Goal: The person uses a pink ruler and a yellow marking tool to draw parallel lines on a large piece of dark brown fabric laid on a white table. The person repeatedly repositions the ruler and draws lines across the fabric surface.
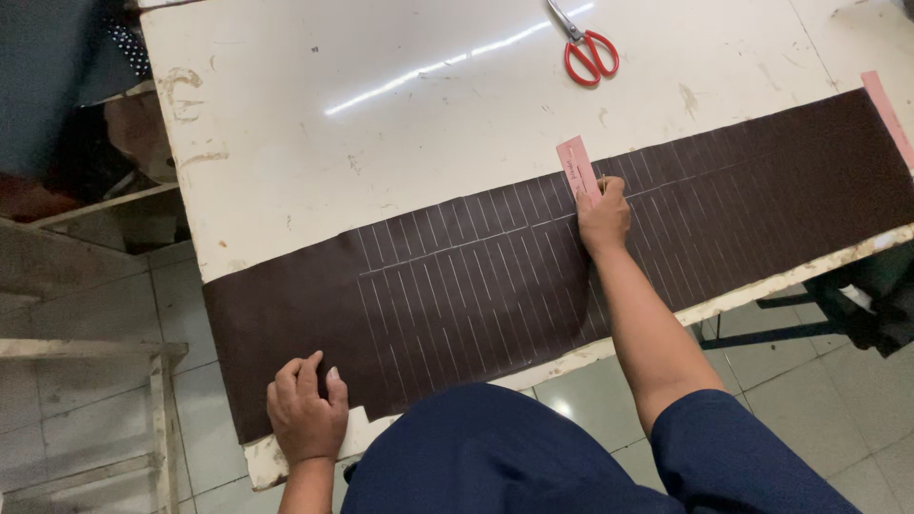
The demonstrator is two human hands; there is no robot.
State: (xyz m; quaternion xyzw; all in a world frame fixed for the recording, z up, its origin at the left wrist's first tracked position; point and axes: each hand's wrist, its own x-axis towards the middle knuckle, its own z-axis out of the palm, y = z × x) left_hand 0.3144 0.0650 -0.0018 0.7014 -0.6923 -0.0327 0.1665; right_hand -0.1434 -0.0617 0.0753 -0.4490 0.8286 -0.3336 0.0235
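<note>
A long dark brown sheet of material (762, 190) lies across the white table (381, 124), marked with many thin pale lines in rows. My right hand (604, 217) rests on the sheet near its far edge, pinching a small marking tool whose tip barely shows, next to a pink paper strip (577, 168). My left hand (307, 411) presses flat on the unmarked near-left part of the sheet, fingers curled at the table's front edge.
Red-handled scissors (586, 49) lie at the table's far side. Another pink strip (887, 114) lies at the sheet's right end. A wooden frame (157, 419) stands on the tiled floor to the left. Dark fabric (881, 300) hangs at the right.
</note>
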